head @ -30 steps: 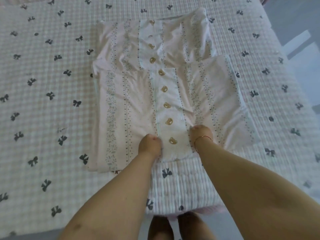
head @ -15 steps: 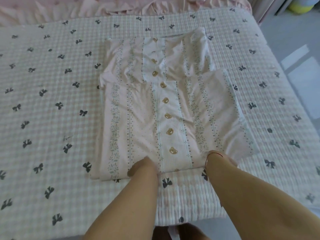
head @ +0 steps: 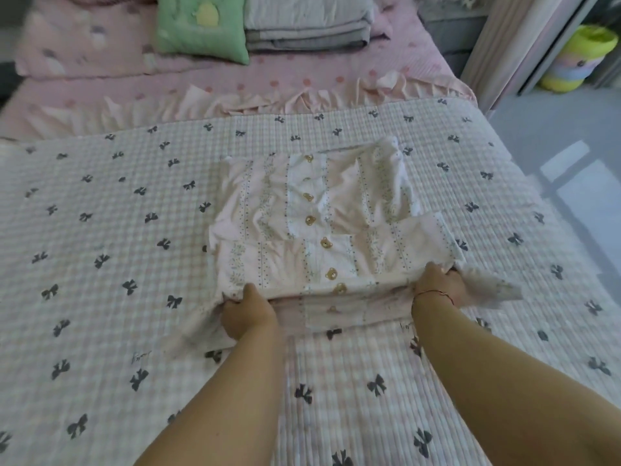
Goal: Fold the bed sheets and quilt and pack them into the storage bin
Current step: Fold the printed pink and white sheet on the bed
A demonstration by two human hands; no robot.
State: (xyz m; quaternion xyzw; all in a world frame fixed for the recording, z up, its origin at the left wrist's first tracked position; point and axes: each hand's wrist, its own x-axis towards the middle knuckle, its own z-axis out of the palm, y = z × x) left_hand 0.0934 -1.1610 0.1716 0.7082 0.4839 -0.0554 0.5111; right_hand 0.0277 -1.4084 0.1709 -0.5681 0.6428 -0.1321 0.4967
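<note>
We have both hands on the near edge of the folded pink sheet [head: 322, 237], which lies in the middle of the bow-print quilt [head: 100, 264] spread over the bed, a little toward its right side. Our left hand [head: 247, 312] has its thumb on top of the near-left corner and its fingers curled under the layers, so its grip is closed around the cloth; our right hand [head: 440, 284] pinches the near-right corner the same way, fingers tucked out of sight beneath. The near edge is raised off the quilt and blurred, while the far half, with its row of bear buttons [head: 309, 196], lies wrinkled and flat. We judge that we are about to fold this edge away from us. The risks come from the stack itself: it is several loose layers, and if our grip holds only the upper ones, the lower ones will sag or stay behind and the fold will come out ragged. A flap of cloth already trails out beyond the right hand, which could slip free and hang outside the bundle. The creases in the far half may be trapped inside the fold, making a lumpy parcel that packs badly. Uneven lifting by the two hands would skew the edges. We cannot see the storage bin here; a grey folded stack [head: 305, 25] and a green cushion [head: 201, 25] sit at the far edge of the bed.
</note>
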